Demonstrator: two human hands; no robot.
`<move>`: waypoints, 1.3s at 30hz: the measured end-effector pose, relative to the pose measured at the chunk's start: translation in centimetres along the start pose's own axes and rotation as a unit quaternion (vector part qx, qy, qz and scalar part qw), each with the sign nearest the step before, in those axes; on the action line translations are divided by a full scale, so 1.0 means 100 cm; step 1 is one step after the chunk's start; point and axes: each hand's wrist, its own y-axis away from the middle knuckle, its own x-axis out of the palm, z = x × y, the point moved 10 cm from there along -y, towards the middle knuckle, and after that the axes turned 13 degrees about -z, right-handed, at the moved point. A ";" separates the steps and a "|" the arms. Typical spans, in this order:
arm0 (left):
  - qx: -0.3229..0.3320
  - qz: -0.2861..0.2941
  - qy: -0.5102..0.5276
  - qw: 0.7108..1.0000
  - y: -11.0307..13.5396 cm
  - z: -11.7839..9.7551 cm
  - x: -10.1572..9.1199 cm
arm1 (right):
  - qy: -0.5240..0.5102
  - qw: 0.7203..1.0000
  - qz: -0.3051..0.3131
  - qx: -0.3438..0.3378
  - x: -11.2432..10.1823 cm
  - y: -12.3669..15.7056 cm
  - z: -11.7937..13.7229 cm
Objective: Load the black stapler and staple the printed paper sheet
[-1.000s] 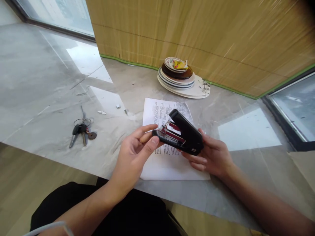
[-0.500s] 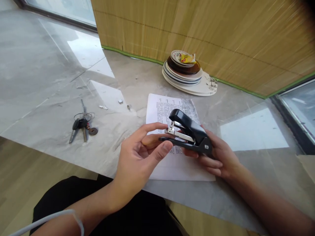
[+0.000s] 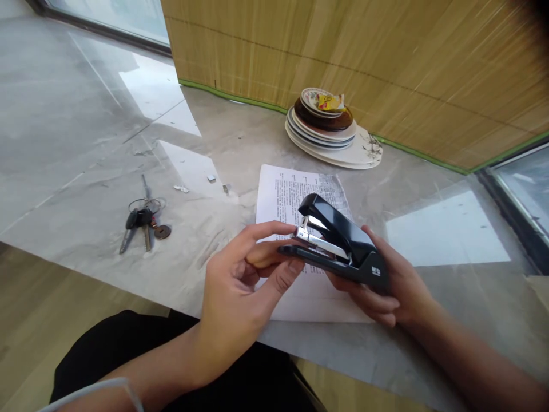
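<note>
A black stapler (image 3: 343,243) with its top lifted and the metal magazine showing is held above a printed paper sheet (image 3: 291,197) on the grey marble surface. My right hand (image 3: 390,283) cradles the stapler's rear end from below, fingers wrapped under it. My left hand (image 3: 244,280) pinches the stapler's front end, index finger on the metal tip and thumb under the base.
A bunch of keys (image 3: 143,220) lies to the left on the marble slab (image 3: 86,171). A stack of plates (image 3: 330,129) with a yellow wrapper on top stands by the bamboo-mat wall (image 3: 386,57). Small scraps (image 3: 210,180) lie near the paper. The slab's front edge runs just beyond my lap.
The stapler has turned and dropped slightly toward me and to the right. My left fingers have shifted onto its metal front tip.
</note>
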 end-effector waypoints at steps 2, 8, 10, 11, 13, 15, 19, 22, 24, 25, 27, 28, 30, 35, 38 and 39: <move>0.001 -0.001 -0.001 1.000 0.000 -0.001 0.000 | -0.016 1.000 -0.002 -0.009 0.002 0.001 0.003; 0.016 0.000 -0.005 1.000 0.001 -0.002 0.001 | -0.026 0.999 0.012 -0.018 0.006 0.003 0.004; 0.019 0.002 -0.009 1.000 0.001 -0.002 0.001 | -0.028 0.999 0.016 -0.022 0.006 0.003 0.005; 0.020 0.002 -0.010 1.000 0.001 -0.002 0.001 | -0.030 0.999 0.018 -0.024 0.007 0.003 0.005; 0.025 0.000 -0.015 1.000 0.001 -0.002 0.000 | -0.034 0.999 0.020 -0.024 0.008 0.003 0.005; 0.033 0.000 -0.019 0.999 0.001 -0.003 0.000 | -0.038 0.999 0.021 -0.020 0.009 0.004 0.005; 0.054 0.002 -0.031 0.998 0.002 -0.007 0.000 | -0.040 0.999 -0.001 -0.011 0.006 0.005 0.003; 0.060 -0.001 -0.051 0.997 0.003 -0.009 -0.001 | -0.039 0.999 -0.010 -0.013 0.007 0.006 0.005; 0.066 -0.002 -0.060 0.996 0.003 -0.010 -0.001 | -0.037 0.999 0.000 -0.023 0.012 0.006 0.006; 0.069 -0.001 -0.061 0.996 0.003 -0.010 -0.001 | -0.034 0.999 0.008 -0.039 0.014 0.005 0.009; 0.069 0.014 -0.064 0.995 0.003 -0.008 0.001 | -0.014 0.994 0.021 -0.111 0.015 0.004 0.022; 0.068 0.030 -0.070 0.995 0.004 -0.006 0.004 | 0.010 0.986 0.021 -0.164 0.012 0.005 0.032; 0.082 0.056 -0.111 0.989 0.004 -0.003 0.009 | 0.095 0.958 -0.013 -0.269 -0.001 0.012 0.053; 0.230 0.123 -0.370 0.892 0.014 0.002 0.030 | 0.318 0.849 -0.194 -0.375 -0.053 0.059 0.104; 0.297 0.204 -0.510 0.781 0.028 0.027 0.050 | 0.365 0.780 -0.326 -0.391 -0.088 0.108 0.128; 0.301 0.210 -0.544 0.755 0.030 0.035 0.051 | 0.379 0.761 -0.363 -0.382 -0.100 0.123 0.129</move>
